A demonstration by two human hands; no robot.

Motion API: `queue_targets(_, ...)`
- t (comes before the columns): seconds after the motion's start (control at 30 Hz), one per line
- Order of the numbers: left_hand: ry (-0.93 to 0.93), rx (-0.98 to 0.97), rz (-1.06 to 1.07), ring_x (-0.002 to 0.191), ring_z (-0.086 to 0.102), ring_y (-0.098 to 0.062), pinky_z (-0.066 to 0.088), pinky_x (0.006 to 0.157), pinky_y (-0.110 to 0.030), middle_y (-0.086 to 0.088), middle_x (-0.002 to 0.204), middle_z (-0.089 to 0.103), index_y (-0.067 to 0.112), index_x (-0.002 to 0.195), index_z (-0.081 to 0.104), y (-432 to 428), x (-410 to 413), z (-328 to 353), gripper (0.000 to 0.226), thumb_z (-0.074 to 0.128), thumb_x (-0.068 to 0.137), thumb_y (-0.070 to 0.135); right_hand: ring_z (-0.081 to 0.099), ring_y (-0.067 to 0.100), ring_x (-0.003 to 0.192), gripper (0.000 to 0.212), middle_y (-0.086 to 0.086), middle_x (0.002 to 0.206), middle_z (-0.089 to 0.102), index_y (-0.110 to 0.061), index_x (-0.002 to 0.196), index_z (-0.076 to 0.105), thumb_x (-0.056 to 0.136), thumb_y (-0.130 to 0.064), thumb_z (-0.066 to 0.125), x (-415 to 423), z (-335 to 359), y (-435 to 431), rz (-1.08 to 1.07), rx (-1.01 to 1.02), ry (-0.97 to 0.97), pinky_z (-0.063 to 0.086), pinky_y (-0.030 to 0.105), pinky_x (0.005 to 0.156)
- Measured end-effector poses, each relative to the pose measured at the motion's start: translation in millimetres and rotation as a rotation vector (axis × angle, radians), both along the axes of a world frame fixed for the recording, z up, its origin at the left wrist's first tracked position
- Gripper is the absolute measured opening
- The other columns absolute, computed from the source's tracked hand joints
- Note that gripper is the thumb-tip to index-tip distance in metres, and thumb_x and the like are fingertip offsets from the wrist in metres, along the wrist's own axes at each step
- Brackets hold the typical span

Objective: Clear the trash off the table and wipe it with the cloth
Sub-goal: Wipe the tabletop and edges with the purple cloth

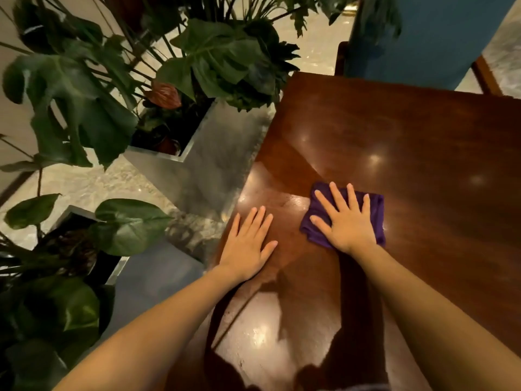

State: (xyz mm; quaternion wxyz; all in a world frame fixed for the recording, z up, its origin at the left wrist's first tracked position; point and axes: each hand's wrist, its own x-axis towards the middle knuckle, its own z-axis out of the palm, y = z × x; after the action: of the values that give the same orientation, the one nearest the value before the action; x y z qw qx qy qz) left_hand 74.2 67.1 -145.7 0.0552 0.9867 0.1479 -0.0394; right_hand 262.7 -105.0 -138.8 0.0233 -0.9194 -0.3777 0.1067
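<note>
Purple soft cloth (376, 218) lies on the glossy dark-wood worktop (423, 165), toward nine o'clock — the right hand (345, 221) presses it, fingers straight and spread. The left hand (248, 245) rests flat on bare wood at the cloth's eight o'clock, holding nothing. A silver metal planter (208, 162) stands at ten o'clock.

Lobby or café seating area, polished wooden surface (408, 142), metal planters (203, 153) of large-leaved plants (84, 88), marble floor (93, 184), blue upholstered chair (431, 38)

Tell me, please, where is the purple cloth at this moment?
In the head view the purple cloth lies flat on the wooden table, right of centre, under the flat right hand; the left hand rests beside it near the table's left edge.
</note>
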Motion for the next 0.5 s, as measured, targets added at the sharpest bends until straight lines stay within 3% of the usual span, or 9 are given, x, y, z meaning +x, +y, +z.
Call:
queue_targets(0.1, -0.02, 0.031, 0.0, 0.147, 0.011, -0.021, 0.003, 0.117, -0.047, -0.004, 0.158, 0.019, 0.019, 0.148, 0.021, -1.2, 0.7, 2.0, 0.064, 0.019, 0.093, 0.054, -0.011, 0.03, 0.146, 0.073, -0.007, 0.16, -0.004, -0.047, 0.144, -0.003, 0.077, -0.076, 0.001, 29.1, -2.4, 29.9, 0.0, 0.005, -0.006, -0.008, 0.057, 0.114)
queue_targets(0.23, -0.022, 0.005, -0.004, 0.146, -0.003, -0.02, -0.01, 0.115, -0.046, -0.003, 0.159, 0.008, 0.02, 0.149, 0.013, -2.7, 0.3, -1.4, 0.066, 0.015, 0.094, 0.055, -0.012, 0.03, 0.146, 0.068, -0.008, 0.16, -0.006, -0.047, 0.144, -0.001, 0.082, -0.074, 0.009, 58.7, -2.6, 64.7, -0.046, 0.001, 0.024, -0.008, 0.058, 0.114)
queue_targets(0.5, -0.024, -0.043, -0.008, 0.145, -0.009, -0.015, -0.01, 0.117, -0.041, -0.001, 0.16, 0.004, 0.021, 0.149, 0.009, -3.7, 0.1, -5.4, 0.067, 0.009, 0.092, 0.057, -0.009, 0.031, 0.146, 0.066, -0.005, 0.16, -0.003, -0.043, 0.146, 0.004, 0.087, -0.069, 0.016, 60.2, 2.1, 77.2, -0.034, -0.007, -0.005, -0.006, 0.058, 0.114)
